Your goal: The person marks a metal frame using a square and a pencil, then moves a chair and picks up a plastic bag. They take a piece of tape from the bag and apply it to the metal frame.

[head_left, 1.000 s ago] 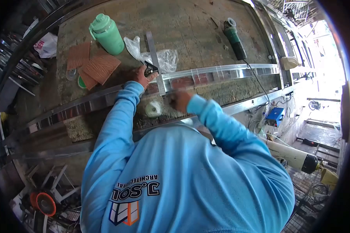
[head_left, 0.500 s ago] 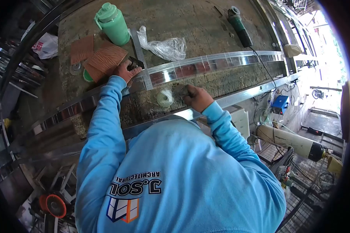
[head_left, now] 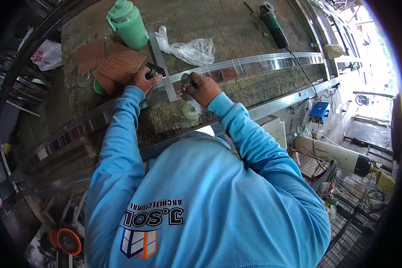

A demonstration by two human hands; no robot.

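Nearest, light blue long-sleeved shirt (head_left: pixel 201 192) with a logo and lettering, upside down from this view. Past it, a bright metal rail (head_left: pixel 272 100) running along the counter's near side. Just in from the rail, a whitish ring-shaped roll (head_left: pixel 192 110) lies flat on the worn counter (head_left: pixel 236 31). Right hand (head_left: pixel 205 89) just beyond the roll, fingers curled and bunched at the near edge of a long shiny metal bar (head_left: pixel 254 65); cannot tell whether a small item is pinched in them. Left hand (head_left: pixel 142 82) grasping the dark stock of a metal square (head_left: pixel 158 54), thumb pointing toward the blade. Blade lies crosswise over the bar, its near end overhanging the bar's near side, its far end reaching the bottle's base. Right hand near the blade, to its right. Beyond the left hand, brown textured sheets (head_left: pixel 123 63), overlapping, with a green ring (head_left: pixel 98 86) partly under them. Crumpled clear plastic (head_left: pixel 194 50) right of the blade. Farther back, a mint-green bottle (head_left: pixel 128 27) standing upright. Far right, a green-and-black angle grinder (head_left: pixel 274 27) lying down, cord trailing back across the bar.
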